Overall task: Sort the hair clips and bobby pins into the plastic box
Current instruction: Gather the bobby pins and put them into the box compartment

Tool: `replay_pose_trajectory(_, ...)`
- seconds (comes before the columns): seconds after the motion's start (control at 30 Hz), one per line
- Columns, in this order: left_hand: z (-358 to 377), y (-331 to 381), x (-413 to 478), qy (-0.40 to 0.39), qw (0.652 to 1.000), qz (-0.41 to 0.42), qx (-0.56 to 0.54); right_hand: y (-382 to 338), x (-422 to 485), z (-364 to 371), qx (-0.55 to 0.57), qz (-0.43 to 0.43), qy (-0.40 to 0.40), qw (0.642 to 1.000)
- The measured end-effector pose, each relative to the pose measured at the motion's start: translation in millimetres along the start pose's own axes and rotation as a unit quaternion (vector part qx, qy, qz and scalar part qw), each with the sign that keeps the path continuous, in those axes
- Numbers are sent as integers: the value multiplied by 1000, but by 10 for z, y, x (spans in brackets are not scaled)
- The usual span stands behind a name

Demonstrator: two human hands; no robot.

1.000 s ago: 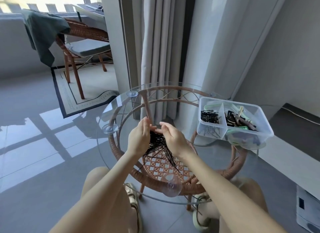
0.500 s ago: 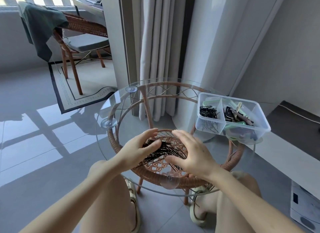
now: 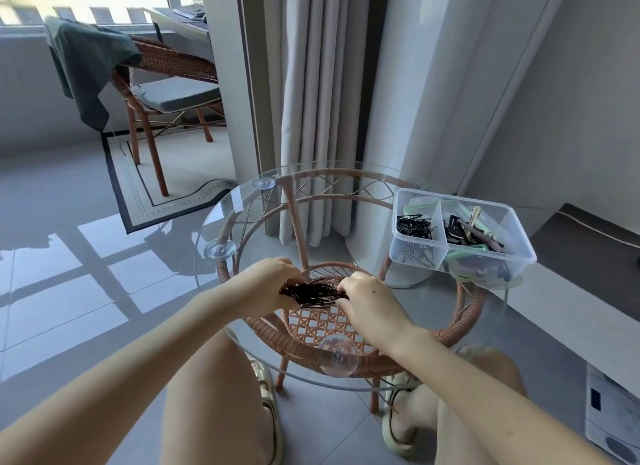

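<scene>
A: Both hands are on it! The left hand [image 3: 273, 284] and right hand [image 3: 367, 300] pinch 1 black bundle of bobby pins [image 3: 313, 293] between them, fingers curled tight, just above the glass counter [image 3: 239, 201].

B: And the plastic box [image 3: 460, 236]?

A: Well apart, far right, 2 compartments: pins left, hair clips [image 3: 472, 231] right.

A round glass table [image 3: 242, 205] on a rattan frame [image 3: 464, 329]. Beyond it hang curtains [image 3: 318, 101]; a wicker chair [image 3: 166, 84] carries a green cloth [image 3: 86, 59].
</scene>
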State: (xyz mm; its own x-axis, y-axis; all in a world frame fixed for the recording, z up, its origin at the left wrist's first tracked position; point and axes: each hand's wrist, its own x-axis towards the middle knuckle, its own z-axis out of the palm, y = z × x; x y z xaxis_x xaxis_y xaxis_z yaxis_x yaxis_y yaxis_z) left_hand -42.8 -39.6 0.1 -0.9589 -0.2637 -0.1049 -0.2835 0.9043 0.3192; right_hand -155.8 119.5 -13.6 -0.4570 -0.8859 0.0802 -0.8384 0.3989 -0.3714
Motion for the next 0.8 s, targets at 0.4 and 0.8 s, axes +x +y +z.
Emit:
replay_pose_trajectory(0.4, -139, 0, 94, -46, 998, -34, 1, 199, 23, -455, 156, 77, 29, 984)
replay_pose_trajectory(0.8, -224, 23, 129, 10, 998, -44, -31, 652, 475, -1139, 159, 178, 184, 953)
